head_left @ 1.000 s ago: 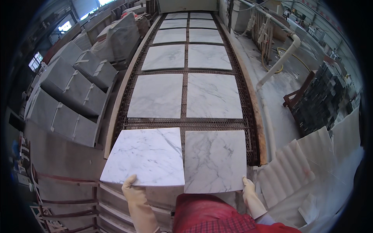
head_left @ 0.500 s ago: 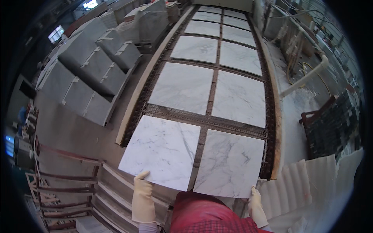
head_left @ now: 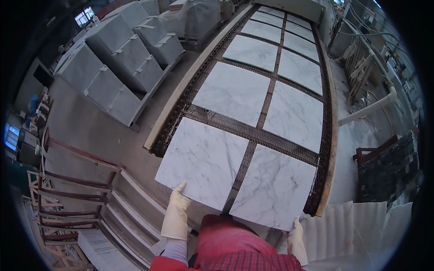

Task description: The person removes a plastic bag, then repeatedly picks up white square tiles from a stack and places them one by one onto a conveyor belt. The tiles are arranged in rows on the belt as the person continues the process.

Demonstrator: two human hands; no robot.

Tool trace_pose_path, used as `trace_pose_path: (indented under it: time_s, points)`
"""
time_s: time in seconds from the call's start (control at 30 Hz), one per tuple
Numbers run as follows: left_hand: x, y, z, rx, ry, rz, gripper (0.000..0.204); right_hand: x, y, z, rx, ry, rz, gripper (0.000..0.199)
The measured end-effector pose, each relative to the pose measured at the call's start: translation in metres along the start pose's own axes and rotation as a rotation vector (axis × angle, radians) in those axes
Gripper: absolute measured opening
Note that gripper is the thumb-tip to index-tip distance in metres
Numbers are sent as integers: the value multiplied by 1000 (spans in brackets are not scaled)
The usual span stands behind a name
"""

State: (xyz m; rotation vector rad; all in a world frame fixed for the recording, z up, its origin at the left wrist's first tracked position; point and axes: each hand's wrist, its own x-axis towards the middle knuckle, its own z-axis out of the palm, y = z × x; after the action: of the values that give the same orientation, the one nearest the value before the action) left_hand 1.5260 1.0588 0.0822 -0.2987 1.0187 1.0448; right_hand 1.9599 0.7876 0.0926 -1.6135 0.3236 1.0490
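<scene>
Two white marble tiles with grey veins lie side by side at the near end of a metal mesh conveyor (head_left: pixel 253 131). My left hand (head_left: pixel 176 212), in a pale rubber glove, rests its fingertips on the near edge of the left tile (head_left: pixel 203 160). My right hand (head_left: pixel 297 239), also gloved, touches the near right corner of the right tile (head_left: pixel 273 187). Neither hand wraps around a tile. More tiles (head_left: pixel 233 92) run in two rows up the belt away from me. My red apron fills the lower middle.
Stacks of wrapped grey slabs (head_left: pixel 122 63) stand to the left on the concrete floor. A red-brown metal rack (head_left: pixel 77 189) holds slabs at lower left. A white pipe (head_left: pixel 370 106) and a dark pallet (head_left: pixel 389 167) are on the right, with corrugated white sheets (head_left: pixel 352 235) beside my right hand.
The view has swung to the right and tilted, so the conveyor now runs diagonally. Both hands stay at the near edges of the two closest tiles.
</scene>
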Motion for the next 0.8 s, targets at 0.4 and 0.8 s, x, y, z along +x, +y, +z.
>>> trace_pose_path:
  time_s: [0.4,0.8]
  points:
    - [5,-45,-8,125,36,235,30,-1,-2,6,4,-13,-55,48]
    - [-13,-12,10,543,189,-129,32,12,-3,2,-19,0,-8,49]
